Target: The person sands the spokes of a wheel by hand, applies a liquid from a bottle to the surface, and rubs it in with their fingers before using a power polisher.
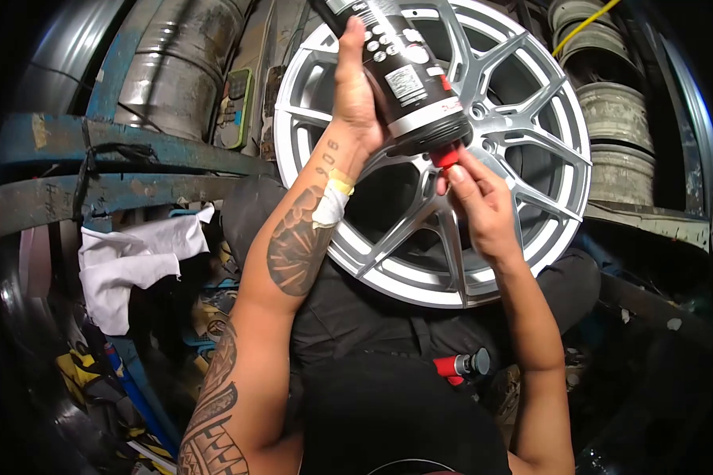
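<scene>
My left hand (355,91) is wrapped round a large black bottle (408,83) with white printing and a square code on its label. The bottle is tilted upside down, its neck pointing down towards my right hand (486,202). Thumb and fingers of that hand pinch the red cap (447,153) at the bottle's mouth. Right behind both hands is a silver multi-spoke wheel rim (451,273), face up and leaning over my legs; the bottle hides part of its hub and spokes.
Blue metal beams (127,190) run along the left, with a white cloth (127,273) draped below. A metal drum (174,67) and a green-edged case (234,111) stand behind. More rims (618,119) are stacked at right. A red tool with a grey round end (461,364) lies by my lap.
</scene>
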A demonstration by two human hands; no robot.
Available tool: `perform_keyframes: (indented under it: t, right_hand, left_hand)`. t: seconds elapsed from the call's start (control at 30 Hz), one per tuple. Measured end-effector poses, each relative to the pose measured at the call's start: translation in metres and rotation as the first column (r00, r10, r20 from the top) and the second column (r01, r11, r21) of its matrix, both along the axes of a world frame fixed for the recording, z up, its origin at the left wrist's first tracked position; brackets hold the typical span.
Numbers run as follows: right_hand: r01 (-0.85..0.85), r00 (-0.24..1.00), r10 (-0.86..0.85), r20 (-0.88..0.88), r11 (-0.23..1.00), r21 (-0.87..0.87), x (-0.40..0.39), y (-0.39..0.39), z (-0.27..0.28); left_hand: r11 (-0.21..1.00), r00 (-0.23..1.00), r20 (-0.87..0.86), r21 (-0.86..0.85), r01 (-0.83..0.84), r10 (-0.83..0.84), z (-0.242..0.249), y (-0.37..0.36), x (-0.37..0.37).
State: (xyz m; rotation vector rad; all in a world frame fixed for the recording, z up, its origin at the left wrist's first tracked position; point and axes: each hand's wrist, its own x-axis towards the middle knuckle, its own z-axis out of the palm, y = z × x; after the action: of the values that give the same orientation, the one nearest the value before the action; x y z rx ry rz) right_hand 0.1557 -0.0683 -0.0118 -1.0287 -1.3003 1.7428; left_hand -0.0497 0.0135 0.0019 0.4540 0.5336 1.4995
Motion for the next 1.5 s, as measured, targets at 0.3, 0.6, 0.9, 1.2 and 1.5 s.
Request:
perform_keyframes:
  t: [0.3, 0.6, 0.9, 1.2, 1.5]
  right_hand:
    - [-0.234, 0.945, 0.161, -0.286, 0.941, -0.244, 0.005, 0.001, -0.010]
    - [-0.425, 0.706, 0.129, -0.696, 0.864, -0.271, -0.003, -0.007, -0.011]
    - [-0.519, 0.582, 0.111, -0.805, 0.813, -0.263, -0.001, -0.009, -0.009]
    - [-0.507, 0.615, 0.104, -0.781, 0.811, -0.291, -0.003, -0.009, -0.009]
    - [-0.418, 0.829, 0.151, 0.538, 0.806, 0.419, -0.040, -0.020, -0.029]
  left_hand:
    - [0.995, 0.995, 0.018, -0.009, -0.096, 0.096, 0.017, 0.011, -0.021]
    - [0.968, 0.972, 0.028, -0.098, -0.229, 0.233, 0.024, 0.004, -0.030]
    - [0.980, 0.978, 0.079, -0.066, -0.188, 0.193, 0.015, 0.006, -0.038]
    - [0.981, 0.979, 0.091, 0.043, -0.189, 0.185, 0.016, 0.009, -0.046]
    - [0.945, 0.940, 0.101, -0.026, -0.326, 0.327, 0.019, 0.011, -0.116]
